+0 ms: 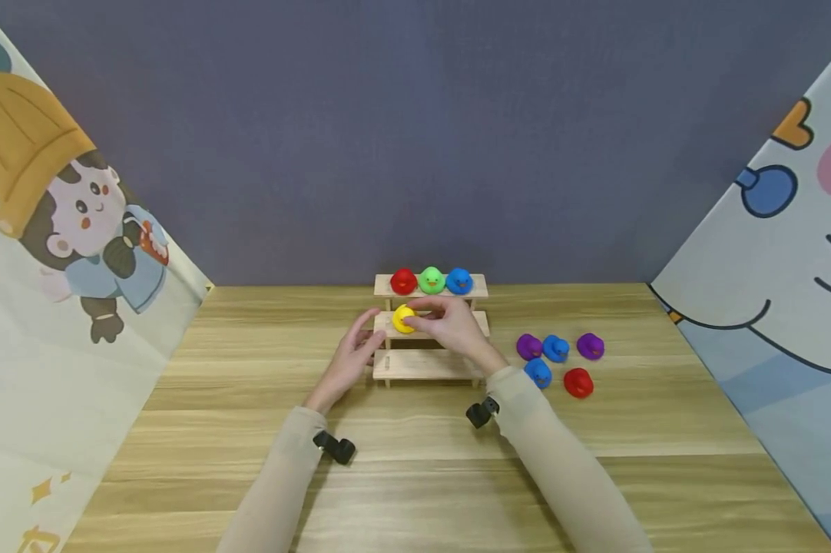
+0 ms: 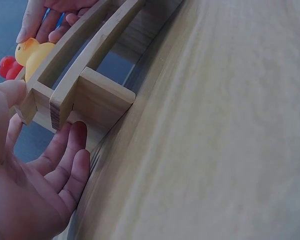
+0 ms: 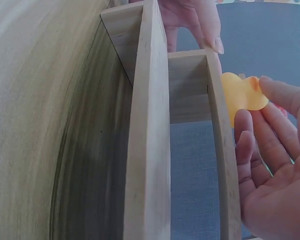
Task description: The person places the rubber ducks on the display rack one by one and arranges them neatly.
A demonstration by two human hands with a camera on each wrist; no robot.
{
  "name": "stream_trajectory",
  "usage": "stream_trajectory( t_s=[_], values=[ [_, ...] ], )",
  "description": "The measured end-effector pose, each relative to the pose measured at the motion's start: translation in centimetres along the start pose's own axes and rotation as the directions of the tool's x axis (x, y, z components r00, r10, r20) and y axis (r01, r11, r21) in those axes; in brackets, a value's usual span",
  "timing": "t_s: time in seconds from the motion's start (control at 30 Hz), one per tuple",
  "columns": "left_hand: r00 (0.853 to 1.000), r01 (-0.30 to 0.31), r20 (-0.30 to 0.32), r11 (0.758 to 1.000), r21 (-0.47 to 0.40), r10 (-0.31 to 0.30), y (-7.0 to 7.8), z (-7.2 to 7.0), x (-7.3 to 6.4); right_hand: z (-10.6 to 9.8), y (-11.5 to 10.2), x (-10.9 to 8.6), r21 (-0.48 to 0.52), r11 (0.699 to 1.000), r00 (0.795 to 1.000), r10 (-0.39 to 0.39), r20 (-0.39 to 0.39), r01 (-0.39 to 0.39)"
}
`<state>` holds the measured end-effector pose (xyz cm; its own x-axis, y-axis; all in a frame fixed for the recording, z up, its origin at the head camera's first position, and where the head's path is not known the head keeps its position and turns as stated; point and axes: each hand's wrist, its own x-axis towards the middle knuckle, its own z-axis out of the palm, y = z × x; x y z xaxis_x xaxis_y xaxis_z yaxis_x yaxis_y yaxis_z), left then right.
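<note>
A three-step wooden display stand (image 1: 429, 364) is near the back of the table. On its middle step, toward the left end, sits a yellow rubber duck (image 1: 402, 316), which my right hand (image 1: 450, 329) pinches between thumb and fingers. The duck (image 3: 236, 95) looks upright against the step in the right wrist view. My left hand (image 1: 349, 357) is at the stand's left end with fingers spread and slightly bent. In the left wrist view its thumb touches the middle step's end, and its fingertips are by the lowest step (image 2: 101, 92).
Along the top step stand a red duck (image 1: 403, 281), a green duck (image 1: 432, 280) and a blue duck (image 1: 460, 281). Right of the stand, several ducks lie on the table: purple (image 1: 590, 346), blue (image 1: 537, 373) and red (image 1: 578, 382). A grey wall (image 1: 429, 138) rises behind.
</note>
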<state>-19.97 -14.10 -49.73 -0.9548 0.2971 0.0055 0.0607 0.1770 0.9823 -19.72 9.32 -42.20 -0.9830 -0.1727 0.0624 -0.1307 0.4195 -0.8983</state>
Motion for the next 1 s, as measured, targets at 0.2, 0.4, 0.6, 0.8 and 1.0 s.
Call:
stream_trajectory(
  t_s=[0.2,0.4,0.6,0.8,1.0],
  values=[
    [1.0,-0.005,-0.005,1.0,0.002,0.005,0.1,0.0,-0.1,0.1,0.2,0.0,0.008,1.0,1.0,0.002,0.0,-0.002],
    [1.0,-0.007,-0.005,1.0,0.001,0.007,0.2,0.0,-0.3,0.1,0.3,0.0,0.009,1.0,1.0,0.009,0.001,-0.009],
    [1.0,0.005,-0.011,1.0,0.005,-0.005,0.1,0.1,-0.2,-0.1,0.1,-0.2,0.008,1.0,1.0,0.005,-0.01,-0.005],
    [1.0,0.007,-0.013,1.0,0.001,-0.007,0.2,0.2,-0.2,-0.7,0.0,-0.6,0.004,1.0,1.0,0.008,-0.011,-0.008],
    [1.0,0.001,-0.021,1.0,-0.003,-0.001,0.1,0.3,-0.2,-1.5,0.1,-1.2,0.002,1.0,1.0,-0.007,-0.014,0.007]
  ],
)
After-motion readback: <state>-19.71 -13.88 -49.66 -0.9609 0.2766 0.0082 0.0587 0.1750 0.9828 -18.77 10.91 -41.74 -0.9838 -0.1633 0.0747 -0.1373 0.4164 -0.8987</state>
